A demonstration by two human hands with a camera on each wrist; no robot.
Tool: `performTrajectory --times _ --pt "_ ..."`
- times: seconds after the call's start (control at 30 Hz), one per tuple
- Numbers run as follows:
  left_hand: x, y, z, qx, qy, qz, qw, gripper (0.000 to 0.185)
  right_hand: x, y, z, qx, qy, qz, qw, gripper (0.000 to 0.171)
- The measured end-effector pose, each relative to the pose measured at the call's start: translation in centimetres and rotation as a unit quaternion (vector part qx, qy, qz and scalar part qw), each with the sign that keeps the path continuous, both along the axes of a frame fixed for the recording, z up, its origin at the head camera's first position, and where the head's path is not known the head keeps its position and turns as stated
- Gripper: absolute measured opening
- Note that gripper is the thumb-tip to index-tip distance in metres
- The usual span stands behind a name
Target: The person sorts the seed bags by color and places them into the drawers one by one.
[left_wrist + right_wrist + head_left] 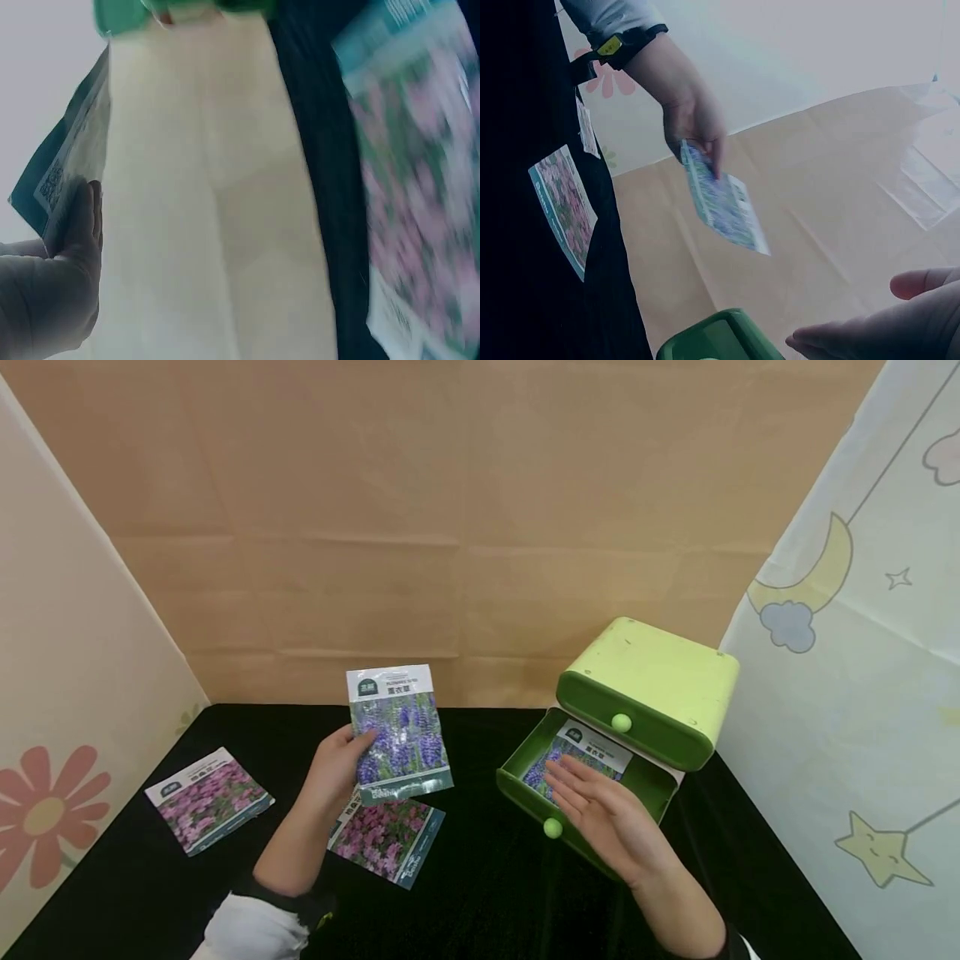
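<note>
My left hand (333, 774) pinches a seed packet with purple flowers (401, 735) by its left edge, thumb across the front, raised above the table. In the left wrist view the back of that packet (75, 142) shows above the left hand (52, 292). My right hand (611, 814) is held palm up, fingers extended, over the pulled-out lower drawer (517, 789) of a green two-drawer box (648, 685). Inside the drawer lies another purple-flower seed packet (592, 747), partly hidden by the right fingers. Nothing is in the right hand.
Two pink-flower seed packets lie on the black tabletop: one packet (210, 802) at the far left, another packet (390, 843) below the left hand's packet. The upper drawer (637, 718) is closed. A brown backdrop (465, 527) and printed side sheets (862, 693) enclose the table.
</note>
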State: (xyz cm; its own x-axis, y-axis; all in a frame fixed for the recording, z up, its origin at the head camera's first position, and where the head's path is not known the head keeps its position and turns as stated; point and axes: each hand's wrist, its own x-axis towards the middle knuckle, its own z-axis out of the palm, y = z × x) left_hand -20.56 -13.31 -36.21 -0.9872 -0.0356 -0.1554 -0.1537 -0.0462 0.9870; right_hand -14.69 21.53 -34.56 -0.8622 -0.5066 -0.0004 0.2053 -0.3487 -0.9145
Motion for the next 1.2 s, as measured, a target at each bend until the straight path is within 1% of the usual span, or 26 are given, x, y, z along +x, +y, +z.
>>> performTrajectory --times 0.1,0.2,0.27,0.33,0.53,0.7,0.77,0.87,1.0,1.03,1.07,1.13,1.2 --pt "1.5 2.2 0.2 0.039 -0.005 -0.035 0.9986 0.043 0.2 -0.2 -0.1 -0.021 0.012 0.029 0.999 0.064" --pt "2.9 4.3 -0.1 0.064 -0.008 -0.059 0.9962 0.040 0.5 -0.5 -0.2 -0.044 0.017 0.053 0.997 0.063" --pt "3.6 5.4 -0.4 0.078 -0.006 -0.072 0.9943 0.041 0.7 -0.7 -0.2 -0.048 0.020 0.058 0.997 0.063" --pt "4.2 6.1 -0.6 0.088 -0.004 -0.085 0.9925 0.042 1.1 -1.0 -0.2 -0.037 0.025 0.053 0.998 0.064" --pt "5.2 6.6 -1.0 0.104 0.003 -0.106 0.9889 0.048 2.1 -2.1 -0.6 0.025 0.037 0.012 0.999 0.065" --pt "6.2 6.7 -0.9 0.133 -0.001 -0.130 0.9825 0.053 2.9 -2.5 -0.8 0.075 0.016 -0.006 0.997 0.067" --pt "6.6 6.8 -0.8 0.143 0.003 -0.136 0.9803 0.054 3.1 -2.6 -0.9 0.099 0.008 -0.007 0.995 0.068" --pt "6.9 6.9 -0.5 0.151 0.006 -0.134 0.9794 0.055 3.4 -2.8 -1.1 0.135 -0.008 0.000 0.991 0.072" --pt "7.2 7.2 -0.4 0.158 0.003 -0.127 0.9792 0.054 3.7 -3.0 -1.6 0.143 -0.008 0.025 0.989 0.074" --pt "7.3 7.3 -0.4 0.159 0.003 -0.126 0.9791 0.054 3.7 -3.1 -1.7 0.140 -0.005 0.031 0.990 0.067" --pt "7.3 7.4 -0.4 0.160 0.003 -0.126 0.9790 0.054 3.7 -3.2 -1.8 0.137 0.000 0.039 0.990 0.056" --pt "7.4 7.5 -0.5 0.158 0.006 -0.127 0.9791 0.055 3.8 -3.3 -2.0 0.139 0.005 0.044 0.989 0.029" --pt "7.4 7.6 -0.5 0.155 0.009 -0.131 0.9791 0.055 3.8 -3.4 -2.0 0.151 0.003 0.042 0.988 0.015"
